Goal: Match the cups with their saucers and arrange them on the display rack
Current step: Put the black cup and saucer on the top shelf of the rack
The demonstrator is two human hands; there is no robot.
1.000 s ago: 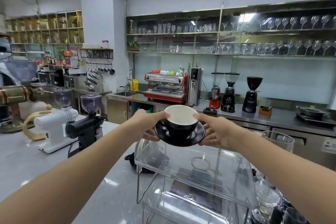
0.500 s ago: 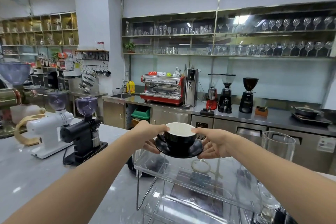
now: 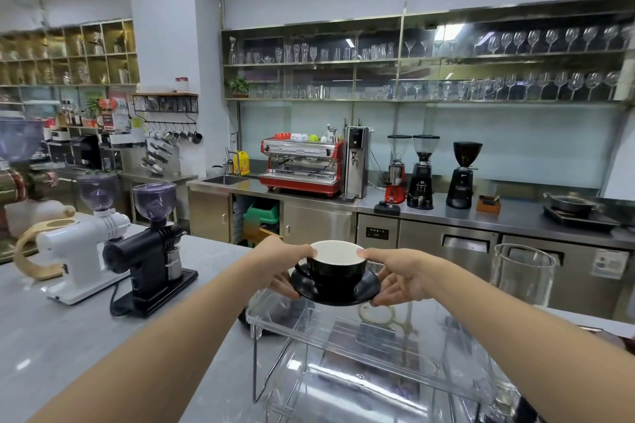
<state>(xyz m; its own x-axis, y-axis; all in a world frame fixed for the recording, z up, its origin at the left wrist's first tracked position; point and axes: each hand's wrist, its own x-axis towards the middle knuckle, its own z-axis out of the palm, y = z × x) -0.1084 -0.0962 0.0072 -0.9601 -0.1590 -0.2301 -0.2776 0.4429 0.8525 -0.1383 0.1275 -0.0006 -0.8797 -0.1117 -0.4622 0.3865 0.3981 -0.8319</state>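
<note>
Item: black cup [image 3: 336, 272], white inside, seated upright on black saucer [image 3: 335, 288], centre of frame, at the far edge of the clear display rack [image 3: 371, 336]; whether it rests on the top tier cannot be told.
Left hand [image 3: 280, 263]: grip closed on cup and saucer, thumb on cup rim, fingers under saucer edge.
Right hand [image 3: 400, 275]: same grip, mirrored.
Bench [image 3: 68, 336]: grey, lower left; black grinder [image 3: 151, 251] and white grinder [image 3: 82, 244] standing on it.

Both arms outstretched — left hand [image 3: 280, 263], right hand [image 3: 400, 276] seemingly gripping.
</note>
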